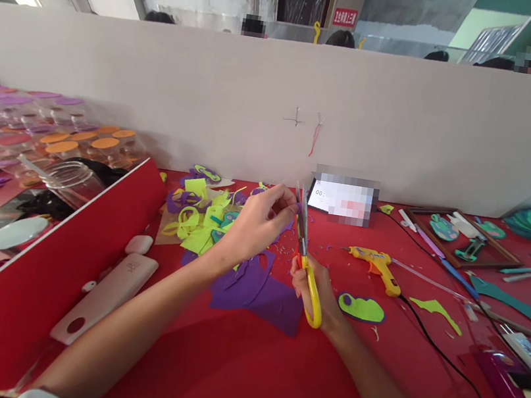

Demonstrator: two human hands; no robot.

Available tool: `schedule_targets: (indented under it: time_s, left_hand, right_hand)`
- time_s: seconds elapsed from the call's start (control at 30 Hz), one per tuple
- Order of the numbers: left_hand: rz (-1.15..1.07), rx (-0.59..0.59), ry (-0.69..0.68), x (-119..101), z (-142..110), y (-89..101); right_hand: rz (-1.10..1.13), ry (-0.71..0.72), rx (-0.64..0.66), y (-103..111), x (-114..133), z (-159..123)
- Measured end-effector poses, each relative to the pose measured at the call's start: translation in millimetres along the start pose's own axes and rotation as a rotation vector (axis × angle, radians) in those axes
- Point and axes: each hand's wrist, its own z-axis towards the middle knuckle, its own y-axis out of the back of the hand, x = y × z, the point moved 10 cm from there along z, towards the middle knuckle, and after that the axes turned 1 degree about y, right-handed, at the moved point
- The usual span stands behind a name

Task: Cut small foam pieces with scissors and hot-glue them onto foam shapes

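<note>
My right hand (309, 279) grips a pair of yellow-handled scissors (308, 284), blades pointing up and away from me. Close by the blades, my left hand (266, 218) pinches a small purple piece (299, 208) between thumb and fingertips; most of it is hidden. Under and beyond the hands lie purple felt-like sheets (252, 290) and a heap of lime-green scraps (199, 226). To the right of the scissors rests a lime-green and purple cut-out shape (361, 308) with a small purple disc on it.
A yellow glue gun (378, 266) with a black cord lies to the right. A lit phone (343, 197) leans at the back wall. A red divider (53, 247) runs along the left, with a white power bank (105, 298) beside it. Teal pieces and a wooden frame (500, 261) are far right.
</note>
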Motion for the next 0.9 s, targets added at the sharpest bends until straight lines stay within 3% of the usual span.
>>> schedule_targets:
  time_s: [0.3,0.9]
  left_hand:
    - [-0.007,0.047,-0.023,-3,1,-2.8]
    - [-0.035,-0.048,0.013,0,2,10.9]
  right_hand:
    - [-0.011,0.001,-0.031,5,-1,1]
    - [-0.042,-0.037,-0.015,5,0,0]
